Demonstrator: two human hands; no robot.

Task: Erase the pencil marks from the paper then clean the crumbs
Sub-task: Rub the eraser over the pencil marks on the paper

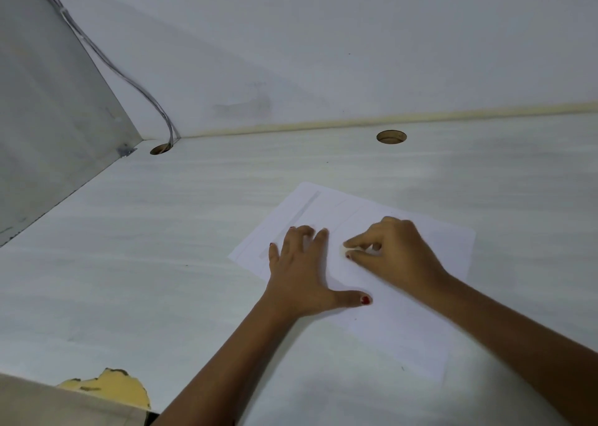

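Pinching a small pale eraser [343,250] against the paper [401,325], my right hand [399,252] curls thumb and forefinger around it. My left hand [299,273] lies flat just beside it, fingers spread, pressing the sheet, which rests skewed on the white desk [145,231].

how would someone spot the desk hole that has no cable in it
Follow the back edge of the desk, where it meets the wall. The round hole sits there, beyond the paper. Unlike the corner hole, no cables run into it.
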